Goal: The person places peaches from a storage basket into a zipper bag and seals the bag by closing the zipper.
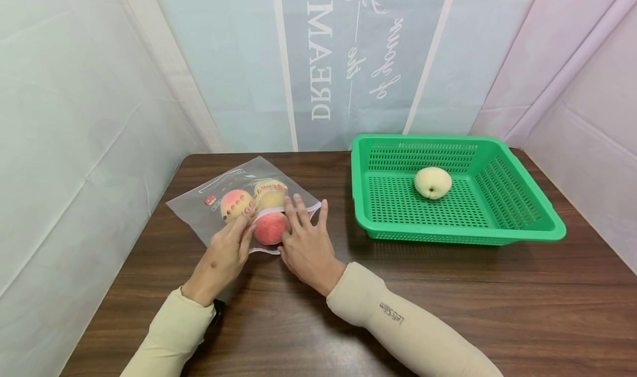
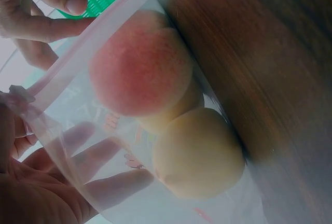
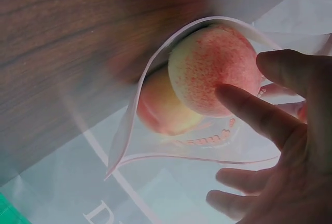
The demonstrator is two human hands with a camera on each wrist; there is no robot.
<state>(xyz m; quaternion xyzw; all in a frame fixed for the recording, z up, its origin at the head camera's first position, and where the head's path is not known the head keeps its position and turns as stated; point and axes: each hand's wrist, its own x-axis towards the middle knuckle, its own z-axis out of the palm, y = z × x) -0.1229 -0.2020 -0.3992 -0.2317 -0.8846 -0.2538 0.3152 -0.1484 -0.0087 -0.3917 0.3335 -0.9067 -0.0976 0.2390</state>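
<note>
A clear zip bag (image 1: 199, 208) with printed red figures lies flat, its mouth towards me. Two pale peaches (image 1: 236, 203) show through its film, and a red peach (image 1: 271, 228) sits right at the mouth. My left hand (image 1: 224, 258) pinches the bag's edge at the left of the mouth, with the other fingers behind the film in the left wrist view. My right hand (image 1: 311, 250) has its fingers spread at the right of the mouth. In the right wrist view its index fingertip (image 3: 224, 93) is right at the red peach (image 3: 212, 68).
To the right stands a green basket (image 1: 463, 234) with a pale peach (image 1: 433, 183) inside. Both are on a dark wooden table (image 1: 278, 316). A printed cloth (image 1: 249, 62) hangs behind the table, and white sheeting (image 1: 74, 145) borders the left side.
</note>
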